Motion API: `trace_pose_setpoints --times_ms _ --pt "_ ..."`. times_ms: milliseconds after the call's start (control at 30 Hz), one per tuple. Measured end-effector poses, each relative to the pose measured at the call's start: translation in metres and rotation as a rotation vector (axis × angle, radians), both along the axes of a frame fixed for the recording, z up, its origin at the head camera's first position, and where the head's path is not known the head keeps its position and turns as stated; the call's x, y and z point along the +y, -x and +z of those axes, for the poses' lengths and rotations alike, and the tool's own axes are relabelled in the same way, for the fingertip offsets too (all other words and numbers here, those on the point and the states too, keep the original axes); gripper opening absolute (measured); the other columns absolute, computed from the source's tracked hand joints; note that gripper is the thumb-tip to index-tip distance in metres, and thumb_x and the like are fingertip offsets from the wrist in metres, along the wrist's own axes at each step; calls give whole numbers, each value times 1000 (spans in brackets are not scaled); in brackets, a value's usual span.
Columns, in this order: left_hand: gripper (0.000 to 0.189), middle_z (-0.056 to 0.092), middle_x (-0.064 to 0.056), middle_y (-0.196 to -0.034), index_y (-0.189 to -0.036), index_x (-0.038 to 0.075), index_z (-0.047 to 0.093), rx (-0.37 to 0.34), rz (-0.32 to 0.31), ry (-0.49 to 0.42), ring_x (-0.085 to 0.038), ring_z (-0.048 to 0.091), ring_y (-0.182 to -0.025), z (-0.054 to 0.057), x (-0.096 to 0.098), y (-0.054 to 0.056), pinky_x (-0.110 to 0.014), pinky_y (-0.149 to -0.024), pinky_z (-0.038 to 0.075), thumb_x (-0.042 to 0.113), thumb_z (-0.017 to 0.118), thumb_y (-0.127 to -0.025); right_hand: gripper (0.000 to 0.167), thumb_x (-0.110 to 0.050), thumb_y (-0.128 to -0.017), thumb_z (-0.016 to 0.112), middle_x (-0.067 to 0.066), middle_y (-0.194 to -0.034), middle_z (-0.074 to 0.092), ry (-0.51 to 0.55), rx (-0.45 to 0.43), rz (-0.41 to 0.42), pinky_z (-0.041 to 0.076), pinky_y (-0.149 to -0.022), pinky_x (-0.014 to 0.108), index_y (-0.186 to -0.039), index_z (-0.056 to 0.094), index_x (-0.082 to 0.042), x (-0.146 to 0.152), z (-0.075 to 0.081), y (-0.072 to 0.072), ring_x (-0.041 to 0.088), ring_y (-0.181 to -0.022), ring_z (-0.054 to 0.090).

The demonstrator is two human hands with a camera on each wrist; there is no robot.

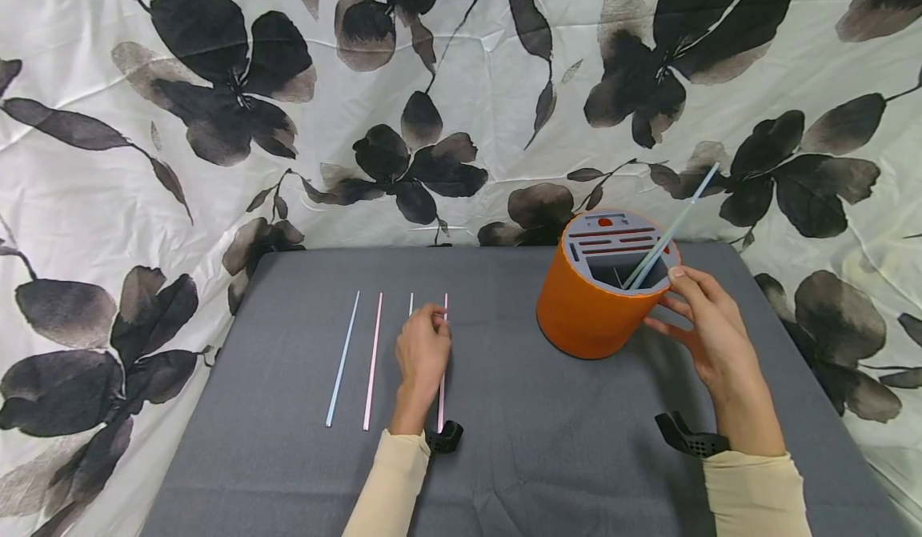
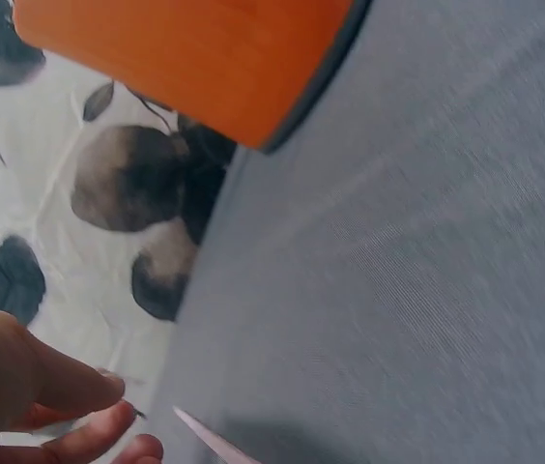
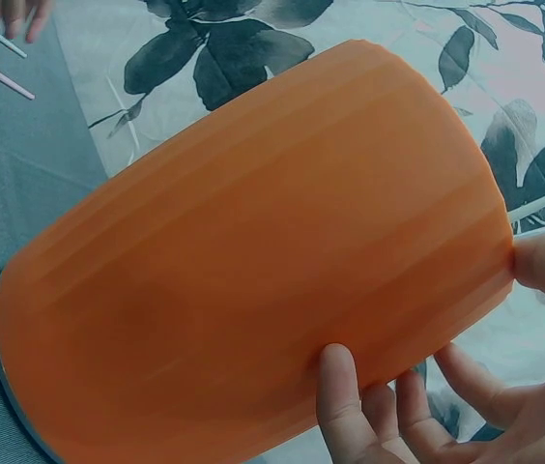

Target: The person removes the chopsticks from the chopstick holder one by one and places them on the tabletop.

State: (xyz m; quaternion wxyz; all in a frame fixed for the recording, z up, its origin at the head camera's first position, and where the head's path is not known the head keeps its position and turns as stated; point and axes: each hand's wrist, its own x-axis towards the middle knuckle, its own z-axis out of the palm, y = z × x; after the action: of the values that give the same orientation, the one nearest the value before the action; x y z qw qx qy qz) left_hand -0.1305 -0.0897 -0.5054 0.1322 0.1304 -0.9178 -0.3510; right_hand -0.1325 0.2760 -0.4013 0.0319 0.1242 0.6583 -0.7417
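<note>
My right hand (image 1: 709,333) holds an orange cylindrical desk organizer (image 1: 594,313), thumb at the rim and fingers against its side. Its grey top has slots and a larger compartment, where pale blue-green sticks (image 1: 677,225) lean to the right. Over the row of thin sticks, my left hand (image 1: 423,349) hangs palm down, fingers loosely bent. Below it a pale stick (image 1: 411,303) is mostly hidden, and a pink stick (image 1: 442,409) runs just right of it. In the left wrist view, the fingertips (image 2: 108,418) are apart from the pink stick's tip (image 2: 205,437).
Left of that hand, a light blue stick (image 1: 342,361) and another pink stick (image 1: 372,361) lie roughly parallel on the grey cloth-covered table (image 1: 533,441). A white cloth with dark flowers (image 1: 497,81) hangs behind the table's far edge.
</note>
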Motion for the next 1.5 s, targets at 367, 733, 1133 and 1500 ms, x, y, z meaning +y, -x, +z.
trace_pose_setpoints --times_ms 367,733,1133,1500 --pt "17 75 1 -95 -112 16 78 158 -112 -30 -15 71 -76 41 33 1 -34 -63 55 14 75 -95 35 -38 -102 68 -9 -123 50 2 3 2 65 -70 30 -130 54 -22 0 0 -1 9 -99 64" --pt "18 72 6 -100 -116 20 76 266 -302 -93 -15 69 -85 87 76 4 -27 -69 52 20 72 -99 35 -38 -102 68 -9 -123 50 4 1 11 65 -70 29 -130 53 -23 0 -1 -1 8 -98 65" --pt "27 70 4 -123 -127 19 71 367 -542 -1 -15 63 -110 118 123 4 -28 -94 54 28 70 -101 36 -39 -102 67 -10 -123 50 -8 1 9 65 -70 29 -131 54 -23 0 -1 -1 8 -99 64" --pt "44 63 3 -141 -142 19 64 450 -637 134 -15 56 -130 127 153 14 -28 -113 44 35 69 -101 37 -41 -102 67 -9 -123 50 -35 8 6 64 -69 29 -132 52 -24 1 -1 2 9 -100 63"
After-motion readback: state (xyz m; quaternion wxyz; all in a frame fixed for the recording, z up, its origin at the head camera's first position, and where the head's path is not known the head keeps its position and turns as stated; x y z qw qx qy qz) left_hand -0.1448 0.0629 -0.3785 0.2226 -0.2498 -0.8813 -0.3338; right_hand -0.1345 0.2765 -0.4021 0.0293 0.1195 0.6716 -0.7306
